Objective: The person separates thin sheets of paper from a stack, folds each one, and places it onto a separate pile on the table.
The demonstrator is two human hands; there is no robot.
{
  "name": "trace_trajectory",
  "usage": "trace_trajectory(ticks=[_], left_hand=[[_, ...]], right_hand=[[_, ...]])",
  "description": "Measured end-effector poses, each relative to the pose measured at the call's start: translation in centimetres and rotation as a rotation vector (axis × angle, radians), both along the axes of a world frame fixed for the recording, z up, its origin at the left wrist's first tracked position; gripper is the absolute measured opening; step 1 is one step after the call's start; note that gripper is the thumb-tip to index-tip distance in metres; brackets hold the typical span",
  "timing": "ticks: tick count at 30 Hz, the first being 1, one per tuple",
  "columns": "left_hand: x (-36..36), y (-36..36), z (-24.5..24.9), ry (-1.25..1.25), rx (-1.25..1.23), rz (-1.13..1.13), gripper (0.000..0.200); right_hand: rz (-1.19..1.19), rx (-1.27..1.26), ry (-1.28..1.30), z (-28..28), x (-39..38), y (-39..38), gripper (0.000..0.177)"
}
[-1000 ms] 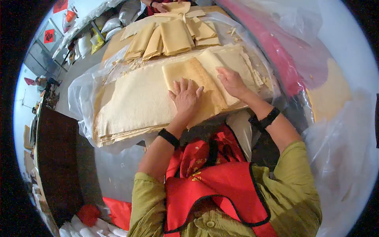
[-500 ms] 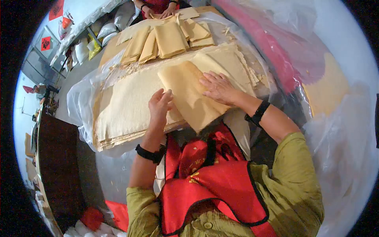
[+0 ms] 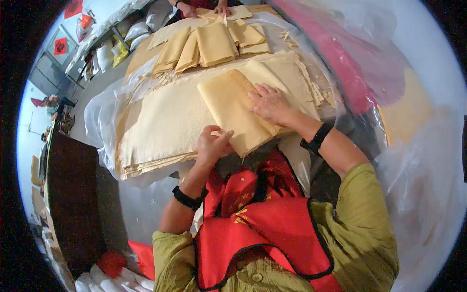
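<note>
A folded tan sheet (image 3: 238,109) lies slanted on a broad stack of pale yellow sheets (image 3: 165,124), its lower corner reaching over the stack's near edge. My right hand (image 3: 270,103) rests flat on the sheet's right part, fingers spread. Beside its lower left edge is my left hand (image 3: 214,144), with thumb and fingers curled close together near the sheet; whether they pinch its edge is too small to tell. Beyond the stack, several folded tan bundles (image 3: 214,46) lie in a row.
Across the table a co-worker's hands (image 3: 223,8) touch other sheets. Clear plastic (image 3: 99,121) hangs round the stack. Torn scraps (image 3: 318,95) lie at its right. A pink and clear plastic-covered surface (image 3: 350,78) stands at right, a dark brown panel (image 3: 73,194) at left.
My left hand has moved down and right, closer to the folded sheet's lower edge, and its fingers have drawn together. My right hand stays on the sheet. The co-worker's hands have moved apart.
</note>
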State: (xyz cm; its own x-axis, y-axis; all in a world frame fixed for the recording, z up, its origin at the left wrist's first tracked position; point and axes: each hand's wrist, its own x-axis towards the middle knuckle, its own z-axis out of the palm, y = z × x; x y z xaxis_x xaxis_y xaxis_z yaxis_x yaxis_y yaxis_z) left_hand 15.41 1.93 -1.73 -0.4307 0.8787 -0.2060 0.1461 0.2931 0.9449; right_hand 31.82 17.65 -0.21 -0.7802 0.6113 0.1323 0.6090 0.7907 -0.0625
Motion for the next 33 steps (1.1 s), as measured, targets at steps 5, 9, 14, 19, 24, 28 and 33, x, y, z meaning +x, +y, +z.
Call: trace_trajectory(ticks=[5, 9, 14, 19, 24, 28, 33], left_hand=[[-2.5, 0.3, 0.3, -0.411, 0.047, 0.155, 0.024], [-4.4, -0.8, 2.1, -0.361, 0.036, 0.181, 0.022], [-2.2, -2.6, 1.2, -0.252, -0.030, 0.099, 0.022], [-4.3, -1.5, 2.8, -0.300, 0.045, 0.157, 0.011], [-5.3, -0.7, 3.8, -0.402, 0.229, 0.145, 0.020], [-5.6, 3.0, 0.6, -0.596, 0.324, 0.051, 0.035], [-2.6, 7.6, 1.4, -0.168, 0.427, 0.145, 0.048]], right_hand=[[-0.039, -0.034, 0.012, 0.7, -2.0, -1.0, 0.050], [0.004, -0.091, -0.101, 1.4, -4.2, -1.3, 0.051], [0.023, 0.082, -0.005, 1.0, -5.9, -1.2, 0.049], [0.189, 0.048, -0.127, 1.2, -5.8, -0.5, 0.046], [0.317, -0.022, -0.067, 2.4, -5.1, -1.2, 0.039], [0.316, 0.032, -0.113, 0.2, -5.0, 0.3, 0.032], [0.365, 0.077, -0.161, 1.3, -4.5, 0.2, 0.033]])
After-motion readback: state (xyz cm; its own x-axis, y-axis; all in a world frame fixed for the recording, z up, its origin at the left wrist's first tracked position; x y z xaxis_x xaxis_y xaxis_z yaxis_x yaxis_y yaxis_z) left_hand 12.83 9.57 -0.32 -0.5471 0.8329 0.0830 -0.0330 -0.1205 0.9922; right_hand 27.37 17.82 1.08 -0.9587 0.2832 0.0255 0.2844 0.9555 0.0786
